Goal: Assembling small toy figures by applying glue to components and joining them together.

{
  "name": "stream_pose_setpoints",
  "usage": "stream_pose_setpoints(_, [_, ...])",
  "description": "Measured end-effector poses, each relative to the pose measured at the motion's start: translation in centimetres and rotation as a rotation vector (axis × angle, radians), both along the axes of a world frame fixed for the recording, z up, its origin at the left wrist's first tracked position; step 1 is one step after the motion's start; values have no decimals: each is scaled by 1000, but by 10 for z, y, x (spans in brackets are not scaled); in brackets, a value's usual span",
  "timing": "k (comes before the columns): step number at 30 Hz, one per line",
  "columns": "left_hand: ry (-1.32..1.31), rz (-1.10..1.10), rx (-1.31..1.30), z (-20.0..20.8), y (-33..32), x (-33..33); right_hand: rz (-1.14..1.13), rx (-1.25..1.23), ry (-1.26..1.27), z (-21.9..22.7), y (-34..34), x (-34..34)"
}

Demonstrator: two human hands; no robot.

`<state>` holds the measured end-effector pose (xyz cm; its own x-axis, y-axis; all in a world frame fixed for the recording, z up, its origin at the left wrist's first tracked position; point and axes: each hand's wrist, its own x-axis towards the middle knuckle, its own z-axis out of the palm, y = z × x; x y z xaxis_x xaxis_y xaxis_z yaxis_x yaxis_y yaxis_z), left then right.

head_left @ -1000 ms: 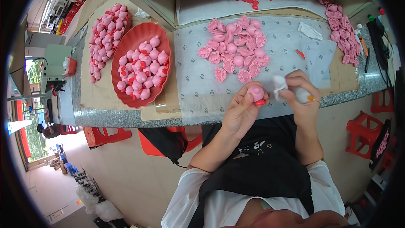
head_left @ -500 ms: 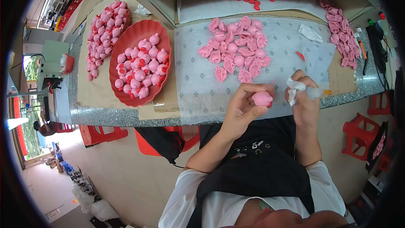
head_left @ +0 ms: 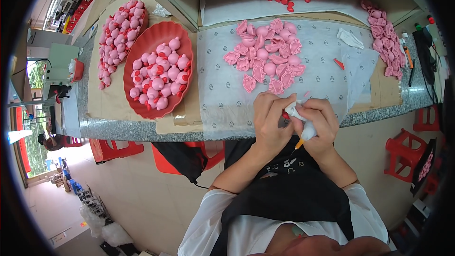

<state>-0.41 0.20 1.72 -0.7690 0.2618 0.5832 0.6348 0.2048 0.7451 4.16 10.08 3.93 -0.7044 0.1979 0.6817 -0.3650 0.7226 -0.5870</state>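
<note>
Curled left hand (head_left: 272, 125) beside right hand (head_left: 321, 125)

Wearer's clothing: white shirt (head_left: 202, 223), short loose sleeves (head_left: 365, 208), fabric thin and slightly sheer, pale collar (head_left: 258, 234) open at neck. Over it, black apron (head_left: 284, 199), wide bib, dark straps running up toward the shoulders. Bib carries small light printed shapes (head_left: 287, 163); detail too small to resolve. Green-and-red spot (head_left: 297, 231) at neckline, possibly a pendant. Left hand (head_left: 271, 122) and right hand (head_left: 320, 125) bare, forearms likewise.
</note>
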Motion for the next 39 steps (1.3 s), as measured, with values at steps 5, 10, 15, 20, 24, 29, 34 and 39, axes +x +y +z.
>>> stream_pose_setpoints(5, [-12, -31, -44, 3, -3, 2, 127, -16, 17, -3, 10, 5])
stream_pose_setpoints(10, [-371, -231, 104, 15, -10, 0, -113, -37, -224, 7, 49, 11])
stream_pose_setpoints(15, [-585, -484, 407, 1, -7, 10, 175, -326, -333, 20, 25, 18])
stream_pose_setpoints(20, [-624, -593, 475, 5, -4, 18, 288, -304, -115, -7, 28, 15])
stream_pose_setpoints(24, [-723, -624, 567, 3, -5, 22, 263, -275, -64, -9, 25, 16])
stream_pose_setpoints(29, [-737, -549, 630, 6, -3, 30, 268, -307, -40, -18, 21, 22])
stream_pose_setpoints(34, [-580, -458, 543, 2, -3, 31, 273, -302, -35, -19, 20, 21])
stream_pose_setpoints(39, [-555, -436, 540, 4, -4, 28, 255, -238, 22, -19, 19, 17])
